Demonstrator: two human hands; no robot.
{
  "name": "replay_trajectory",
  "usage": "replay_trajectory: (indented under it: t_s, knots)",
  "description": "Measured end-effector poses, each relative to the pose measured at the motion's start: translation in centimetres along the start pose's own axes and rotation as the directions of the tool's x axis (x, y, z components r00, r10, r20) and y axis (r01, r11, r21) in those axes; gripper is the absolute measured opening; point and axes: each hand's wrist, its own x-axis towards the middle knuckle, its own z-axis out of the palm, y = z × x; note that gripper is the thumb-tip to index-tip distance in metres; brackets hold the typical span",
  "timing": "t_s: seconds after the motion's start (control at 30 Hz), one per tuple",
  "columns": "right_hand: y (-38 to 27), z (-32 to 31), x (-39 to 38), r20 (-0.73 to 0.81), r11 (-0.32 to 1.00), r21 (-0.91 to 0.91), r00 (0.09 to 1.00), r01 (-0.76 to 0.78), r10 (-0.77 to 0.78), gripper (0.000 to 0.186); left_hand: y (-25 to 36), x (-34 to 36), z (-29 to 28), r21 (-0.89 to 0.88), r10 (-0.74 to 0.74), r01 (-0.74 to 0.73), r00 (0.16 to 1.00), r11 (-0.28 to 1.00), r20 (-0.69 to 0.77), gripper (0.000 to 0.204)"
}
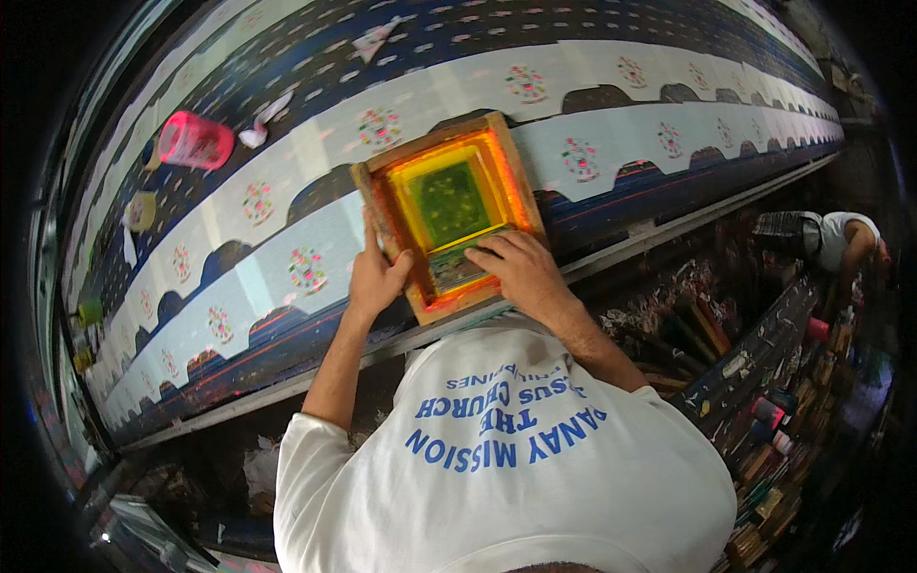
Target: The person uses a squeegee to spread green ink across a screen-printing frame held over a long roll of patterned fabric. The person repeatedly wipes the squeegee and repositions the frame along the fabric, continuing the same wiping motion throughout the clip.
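Note:
A wooden-framed printing screen (521, 158), its inner rim smeared orange and yellow, lies tilted over the pale fabric strips at the table's near edge. The mesh (449, 202) in its middle looks dark green within a yellow border. My left hand (377, 275) grips the frame's left side, the thumb on top and the fingers along the outer edge. Inside the frame's near end, my right hand (527, 275) has its fingers bent over a dark, ink-stained squeegee (457, 267). The palm hides part of the squeegee and the frame's right side.
Pale fabric strips (363, 224) with scalloped edges and printed floral motifs run along the dark table. A pink tub (196, 140) and a yellowish cup (140, 211) stand at the left. Another person (845, 239) bends at the far right, near stacked wooden frames (764, 468).

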Motion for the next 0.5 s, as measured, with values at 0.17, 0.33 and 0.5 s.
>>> replay_trajectory:
  t_s: [0.17,0.33,0.5]
  knots:
    - [5.8,-4.0,-1.9,-0.070,1.000,0.004,0.998,0.010,-0.010,0.048,5.7,1.8,4.8,-0.037,0.076,-0.078,0.995,0.996,-0.062,0.115]
    - [15.8,-7.7,-5.4,-0.119,0.994,-0.106,0.992,0.024,-0.036,0.039,11.5,6.2,13.8,-0.030,0.092,-0.094,0.994,0.995,-0.063,0.115]
    - [21.5,-9.9,-7.9,-0.074,0.997,-0.083,0.997,0.003,-0.009,0.039,15.2,8.3,19.2,-0.117,0.071,-0.077,0.996,0.990,-0.061,0.114]
